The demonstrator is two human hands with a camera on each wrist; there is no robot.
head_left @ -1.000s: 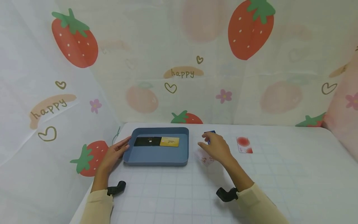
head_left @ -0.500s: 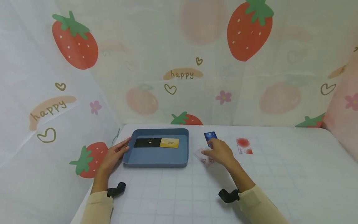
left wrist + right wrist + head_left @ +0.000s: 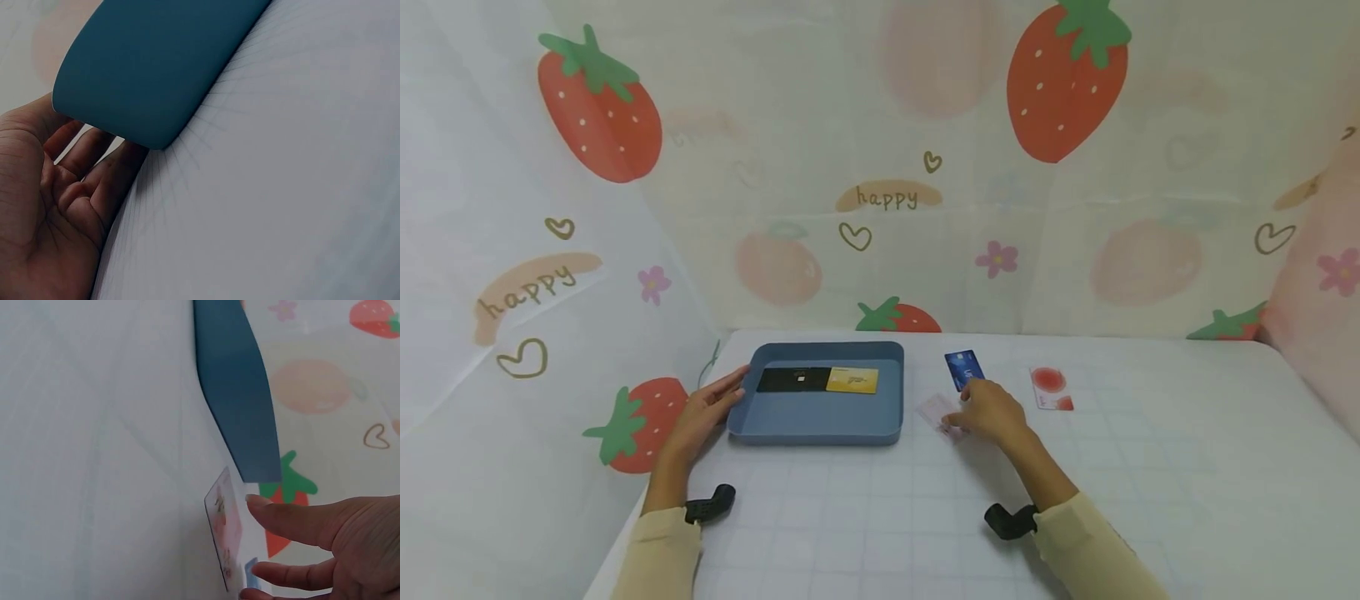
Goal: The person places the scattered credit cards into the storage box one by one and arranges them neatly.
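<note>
In the head view, my left hand (image 3: pixel 703 412) rests with extended fingers against the left side of a blue tray (image 3: pixel 820 425). The left wrist view shows its thumb and fingers at the tray's end wall (image 3: pixel 156 62). My right hand (image 3: pixel 992 412) is low over a pale pink patterned card (image 3: pixel 934 408), partly covering it. Seen from the right wrist, thumb and fingertips are spread apart beside this pink card (image 3: pixel 225 525). A dark blue bank card (image 3: pixel 961 367) lies just beyond the right fingertips, its lower corner hidden by them.
Inside the tray, black cards (image 3: pixel 782 381) lie against a gold card (image 3: pixel 853 381) in a row. A white card with red circles (image 3: pixel 1049 383) lies right of the right hand. A patterned curtain (image 3: pixel 1060 275) stands behind the white table (image 3: pixel 820 533).
My right hand has come down and back toward me, from over the blue card to the pink card, uncovering most of the blue one. The left hand stays at the tray.
</note>
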